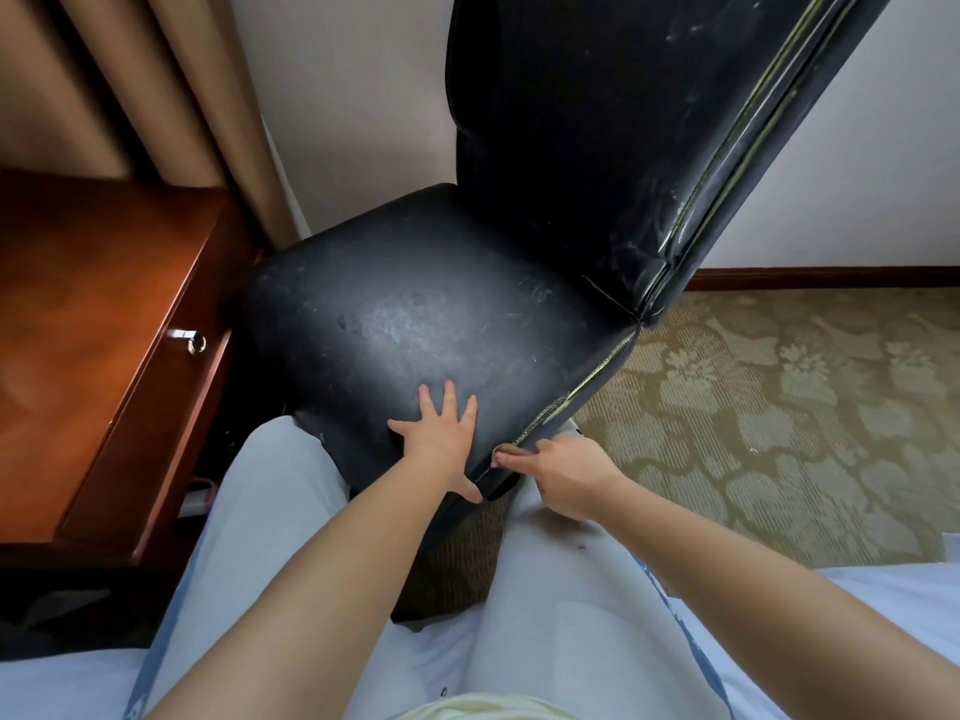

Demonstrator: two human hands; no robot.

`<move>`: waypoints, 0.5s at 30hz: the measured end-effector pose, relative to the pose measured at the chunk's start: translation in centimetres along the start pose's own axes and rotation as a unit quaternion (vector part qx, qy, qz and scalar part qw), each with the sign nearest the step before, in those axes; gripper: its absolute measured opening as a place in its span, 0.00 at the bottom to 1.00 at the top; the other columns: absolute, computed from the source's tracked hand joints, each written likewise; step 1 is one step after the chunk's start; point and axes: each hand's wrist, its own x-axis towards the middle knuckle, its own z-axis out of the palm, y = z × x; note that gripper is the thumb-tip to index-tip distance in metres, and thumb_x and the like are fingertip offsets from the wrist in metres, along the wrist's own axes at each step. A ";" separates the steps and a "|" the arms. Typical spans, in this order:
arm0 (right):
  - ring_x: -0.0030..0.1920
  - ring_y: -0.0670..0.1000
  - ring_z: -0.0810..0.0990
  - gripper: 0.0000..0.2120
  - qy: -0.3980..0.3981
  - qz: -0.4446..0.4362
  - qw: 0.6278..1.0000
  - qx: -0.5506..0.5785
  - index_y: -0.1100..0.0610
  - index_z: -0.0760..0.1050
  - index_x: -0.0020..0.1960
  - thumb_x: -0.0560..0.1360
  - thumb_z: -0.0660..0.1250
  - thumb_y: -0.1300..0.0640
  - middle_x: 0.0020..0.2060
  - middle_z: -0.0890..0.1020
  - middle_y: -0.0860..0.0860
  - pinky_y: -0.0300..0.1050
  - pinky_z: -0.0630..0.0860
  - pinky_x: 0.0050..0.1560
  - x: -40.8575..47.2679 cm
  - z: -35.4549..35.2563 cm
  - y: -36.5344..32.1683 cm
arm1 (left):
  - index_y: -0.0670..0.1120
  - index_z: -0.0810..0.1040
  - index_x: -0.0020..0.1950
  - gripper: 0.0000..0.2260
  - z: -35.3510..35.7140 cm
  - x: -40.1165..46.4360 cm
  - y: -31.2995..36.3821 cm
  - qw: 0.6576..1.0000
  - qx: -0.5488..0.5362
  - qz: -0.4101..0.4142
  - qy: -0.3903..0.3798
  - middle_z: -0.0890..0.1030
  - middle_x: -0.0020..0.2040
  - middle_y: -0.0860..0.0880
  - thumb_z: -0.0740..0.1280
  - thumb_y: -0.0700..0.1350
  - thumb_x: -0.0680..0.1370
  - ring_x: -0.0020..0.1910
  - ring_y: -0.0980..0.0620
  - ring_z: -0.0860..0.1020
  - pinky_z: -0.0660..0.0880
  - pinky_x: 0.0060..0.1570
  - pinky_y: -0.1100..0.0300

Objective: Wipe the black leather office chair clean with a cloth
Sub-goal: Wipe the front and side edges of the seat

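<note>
The black leather chair (441, 314) stands right in front of the seated person, its seat dull and scuffed, its tall backrest (597, 122) rising toward the wall with a pale worn seam running down its right edge. The left hand (441, 433) lies flat on the front of the seat, fingers spread wide and straight, palm pressing the leather, thumb hooked down over the front edge. The right hand (566, 475) sits just beside it at the seat's front right corner, fingers curled in, the fingertips pinching at the frayed piping where the seam splits; whether there is any cloth tucked inside that grip I cannot tell from here. The two hands are near each other but not touching. The person's knees in pale trousers (260, 511) bracket the front of the chair. To the left a reddish wooden desk (104, 330) stands close against the seat, a small metal drawer pull (195, 343) glinting on its front, with tan curtains (156, 85) hanging behind it. A patterned green carpet (779, 407) spreads out on the right, meeting a dark baseboard.
</note>
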 end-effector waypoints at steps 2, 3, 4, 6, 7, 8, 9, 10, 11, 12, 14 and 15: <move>0.56 0.57 0.74 0.26 -0.002 -0.025 1.000 -0.001 0.38 0.54 0.74 0.80 0.51 0.57 0.55 0.75 0.55 0.46 0.69 0.48 -0.2 0.2 -0.4 | 0.47 0.33 0.77 0.59 0.3 0.1 0.2 1.000 -0.003 -0.004 0.003 0.33 0.77 0.41 0.70 0.69 0.66 0.74 0.31 0.37 0.62 0.63 0.29; 0.57 0.57 0.74 0.26 -0.001 -0.016 1.000 0.000 0.38 0.54 0.74 0.80 0.51 0.57 0.55 0.75 0.55 0.46 0.68 0.48 -0.3 0.2 -0.1 | 0.48 0.32 0.77 0.59 0.6 0.1 0.1 1.000 -0.006 -0.004 0.005 0.32 0.76 0.41 0.70 0.70 0.65 0.74 0.32 0.36 0.61 0.63 0.28; 0.57 0.57 0.74 0.26 0.000 0.003 1.000 0.000 0.37 0.54 0.74 0.80 0.51 0.57 0.56 0.75 0.54 0.45 0.67 0.46 -0.3 0.2 0.4 | 0.48 0.32 0.77 0.60 0.9 0.1 0.0 1.000 -0.011 -0.003 0.008 0.31 0.76 0.42 0.70 0.70 0.65 0.74 0.32 0.35 0.60 0.63 0.27; 0.56 0.56 0.75 0.26 0.001 0.044 0.999 0.002 0.37 0.54 0.74 0.80 0.51 0.57 0.56 0.76 0.53 0.44 0.65 0.43 -0.1 0.0 1.3 | 0.50 0.30 0.76 0.60 1.2 0.2 -0.3 1.000 -0.017 0.004 0.013 0.30 0.76 0.44 0.70 0.70 0.64 0.74 0.34 0.33 0.58 0.62 0.25; 0.55 0.55 0.75 0.26 -0.002 0.053 0.999 0.002 0.38 0.54 0.74 0.80 0.52 0.57 0.56 0.76 0.53 0.44 0.66 0.42 0.0 -0.2 1.4 | 0.50 0.30 0.76 0.60 1.2 0.2 -0.5 1.000 -0.019 0.007 0.014 0.30 0.76 0.44 0.71 0.70 0.64 0.74 0.34 0.33 0.57 0.62 0.24; 0.55 0.55 0.76 0.26 -0.007 0.054 0.999 0.002 0.39 0.54 0.74 0.80 0.52 0.57 0.56 0.76 0.53 0.44 0.67 0.42 0.2 -0.3 1.3 | 0.51 0.30 0.76 0.60 1.2 0.2 -0.7 1.000 -0.021 0.009 0.014 0.31 0.76 0.45 0.71 0.69 0.65 0.74 0.35 0.33 0.57 0.62 0.24; 0.55 0.55 0.76 0.26 -0.011 0.049 0.999 0.003 0.40 0.55 0.74 0.79 0.53 0.57 0.56 0.76 0.53 0.45 0.68 0.43 0.4 -0.5 1.0 | 0.51 0.30 0.76 0.60 1.1 0.3 -0.8 1.000 -0.024 0.011 0.014 0.31 0.76 0.45 0.71 0.69 0.65 0.74 0.35 0.34 0.57 0.62 0.24; 0.55 0.56 0.76 0.25 -0.014 0.044 0.999 0.006 0.42 0.56 0.74 0.79 0.53 0.57 0.57 0.76 0.53 0.46 0.69 0.44 0.5 -0.6 0.7 | 0.51 0.30 0.76 0.59 1.0 0.3 -0.8 0.999 -0.026 0.012 0.013 0.31 0.77 0.45 0.72 0.68 0.65 0.74 0.35 0.34 0.57 0.62 0.24; 0.56 0.56 0.75 0.25 -0.014 0.041 0.999 0.009 0.43 0.57 0.74 0.80 0.54 0.57 0.57 0.76 0.53 0.46 0.70 0.46 0.6 -0.6 0.4 | 0.51 0.31 0.76 0.59 0.9 0.3 -0.8 0.999 -0.029 0.014 0.011 0.32 0.77 0.45 0.72 0.67 0.65 0.74 0.35 0.34 0.57 0.62 0.23; 0.57 0.56 0.75 0.24 -0.011 0.041 0.999 0.010 0.44 0.57 0.74 0.80 0.54 0.57 0.58 0.75 0.53 0.46 0.70 0.48 0.7 -0.6 0.2 | 0.51 0.31 0.76 0.59 0.9 0.4 -0.8 0.999 -0.030 0.015 0.011 0.32 0.77 0.45 0.73 0.67 0.66 0.74 0.35 0.34 0.56 0.62 0.23; 0.57 0.57 0.75 0.24 -0.007 0.041 0.999 0.007 0.45 0.57 0.75 0.80 0.53 0.57 0.58 0.75 0.54 0.46 0.70 0.48 0.7 -0.7 0.3 | 0.51 0.31 0.76 0.58 0.9 0.4 -0.9 0.999 -0.031 0.017 0.013 0.32 0.77 0.45 0.73 0.66 0.66 0.74 0.34 0.34 0.56 0.62 0.23; 0.57 0.56 0.75 0.25 -0.009 0.040 0.999 0.003 0.44 0.56 0.75 0.80 0.53 0.57 0.58 0.75 0.54 0.46 0.70 0.47 0.6 -0.7 0.5 | 0.51 0.31 0.77 0.58 0.9 0.4 -0.9 0.999 -0.032 0.017 0.013 0.32 0.77 0.45 0.73 0.65 0.67 0.74 0.34 0.34 0.56 0.62 0.23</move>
